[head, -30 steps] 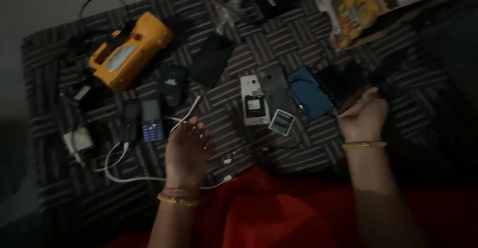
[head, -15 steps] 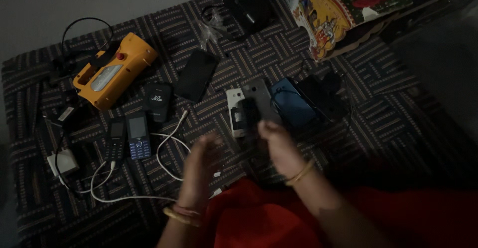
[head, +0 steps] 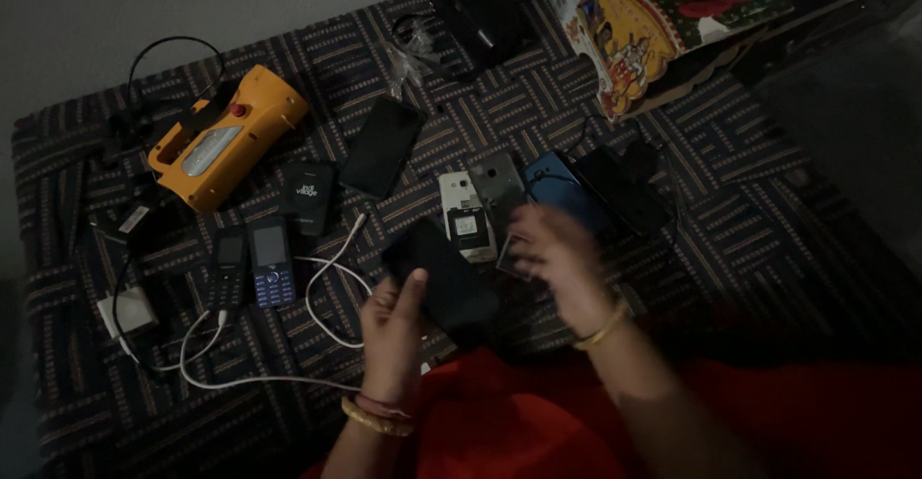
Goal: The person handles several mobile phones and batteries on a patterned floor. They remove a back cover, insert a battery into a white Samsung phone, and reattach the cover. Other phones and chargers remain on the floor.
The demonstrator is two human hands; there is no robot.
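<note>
Holding a dark smartphone (head: 444, 285) at its lower end, the left hand (head: 392, 330) has its fingers wrapped around the near edge with the thumb lying up the glass face, so the slab sticks out away from the body, tilted over the near edge of the patterned mat (head: 768, 210). The phone looks stiff, thin and fairly light, but smooth and probably slippery, with a face that would crack if dropped (a grip along the two long sides seems safer than a pinch at one end). The right hand (head: 562, 263) is just beside the phone's far right corner; it is blurred, so I cannot tell whether its fingers are spread or pinching something small. Beyond it lie an opened white phone (head: 466, 218) and a blue phone (head: 562, 183), side by side. Toward the left edge sit two small keypad phones (head: 254, 266) and a white cable (head: 327, 296); an orange torch (head: 226, 138) lies near the far left corner.
</note>
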